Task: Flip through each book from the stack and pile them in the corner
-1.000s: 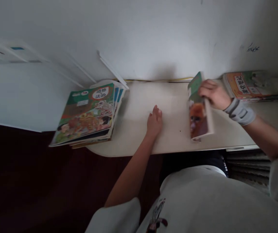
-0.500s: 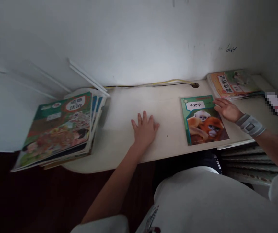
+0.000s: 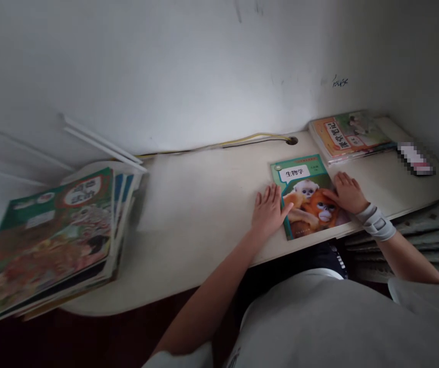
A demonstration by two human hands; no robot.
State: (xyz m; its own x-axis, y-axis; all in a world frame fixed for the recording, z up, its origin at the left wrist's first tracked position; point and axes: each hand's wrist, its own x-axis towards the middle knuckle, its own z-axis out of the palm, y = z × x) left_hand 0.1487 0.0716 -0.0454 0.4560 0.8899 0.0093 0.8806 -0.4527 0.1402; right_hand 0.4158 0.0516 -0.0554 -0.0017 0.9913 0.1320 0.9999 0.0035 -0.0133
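A green biology textbook [image 3: 307, 204] with two monkeys on its cover lies flat on the pale desk [image 3: 196, 214]. At its left edge rests my left hand [image 3: 268, 210], fingers stretched out and the thumb over the cover. My right hand [image 3: 348, 193] lies flat along the right edge, its thumb on the cover and a grey band around the wrist. Neither hand grasps anything.
A stack of books [image 3: 54, 235] overhangs the desk's left end. Another pile of books [image 3: 350, 135] sits at the back right, beside a pixelated phone-like object [image 3: 415, 159]. A yellow cable [image 3: 238, 139] runs along the wall to a hole [image 3: 291, 140].
My left hand has moved right across the desk to the textbook's left edge. My right hand has come lower along the right edge, thumb now on the cover. The view has shifted right.
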